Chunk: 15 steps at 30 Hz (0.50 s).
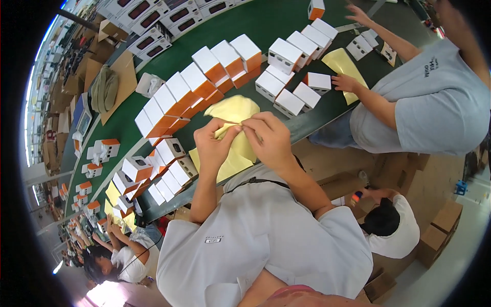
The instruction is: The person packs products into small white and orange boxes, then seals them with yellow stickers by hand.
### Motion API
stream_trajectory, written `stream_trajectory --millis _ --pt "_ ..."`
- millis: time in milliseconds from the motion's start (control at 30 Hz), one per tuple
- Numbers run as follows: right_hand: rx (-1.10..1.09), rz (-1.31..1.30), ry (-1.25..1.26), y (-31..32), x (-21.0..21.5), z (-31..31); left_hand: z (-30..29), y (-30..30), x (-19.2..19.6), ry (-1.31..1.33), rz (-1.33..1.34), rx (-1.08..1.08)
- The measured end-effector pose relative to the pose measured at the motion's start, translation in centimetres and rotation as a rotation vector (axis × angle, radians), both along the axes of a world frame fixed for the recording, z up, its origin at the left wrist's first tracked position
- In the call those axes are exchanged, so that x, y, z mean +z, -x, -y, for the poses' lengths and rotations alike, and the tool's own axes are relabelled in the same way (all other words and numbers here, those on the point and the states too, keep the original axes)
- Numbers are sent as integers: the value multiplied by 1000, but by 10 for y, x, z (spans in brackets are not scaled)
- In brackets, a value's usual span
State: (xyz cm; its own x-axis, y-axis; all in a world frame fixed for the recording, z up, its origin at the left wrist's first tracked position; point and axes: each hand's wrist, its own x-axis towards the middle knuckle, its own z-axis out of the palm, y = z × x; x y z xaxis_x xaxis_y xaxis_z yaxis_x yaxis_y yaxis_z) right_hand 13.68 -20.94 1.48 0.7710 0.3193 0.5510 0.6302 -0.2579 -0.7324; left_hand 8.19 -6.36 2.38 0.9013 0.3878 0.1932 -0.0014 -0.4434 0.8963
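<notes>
My left hand (pixel 214 144) and my right hand (pixel 267 134) meet over the near edge of the green belt (pixel 266 25). Both pinch the top edge of a pale yellow sheet (pixel 236 111), thumbs and fingertips close together. The sheet hangs down from my fingers onto a small stack of the same yellow sheets (pixel 227 163) lying on the belt edge. A row of white-and-orange boxes (pixel 204 82) stands just beyond my hands, and more white boxes (pixel 169 169) sit to the left of my left hand.
A co-worker in a grey shirt (pixel 434 102) stands at the right, one hand (pixel 345 82) on a white box (pixel 318 82) beside another yellow sheet (pixel 343 64). A person (pixel 388 225) crouches among cardboard boxes at lower right. Other workers (pixel 123 253) sit at lower left.
</notes>
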Motion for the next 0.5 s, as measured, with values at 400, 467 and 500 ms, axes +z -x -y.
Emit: stream_trajectory --millis 400,467,500 --pt "-7 -23 -62 0 -2 6 -5 -7 -18 501 -28 110" --pt "11 -89 -54 -3 -9 12 -6 -6 -23 608 -3 129" --pt "22 -151 -44 -3 -10 13 -5 -6 -24 593 -5 86"
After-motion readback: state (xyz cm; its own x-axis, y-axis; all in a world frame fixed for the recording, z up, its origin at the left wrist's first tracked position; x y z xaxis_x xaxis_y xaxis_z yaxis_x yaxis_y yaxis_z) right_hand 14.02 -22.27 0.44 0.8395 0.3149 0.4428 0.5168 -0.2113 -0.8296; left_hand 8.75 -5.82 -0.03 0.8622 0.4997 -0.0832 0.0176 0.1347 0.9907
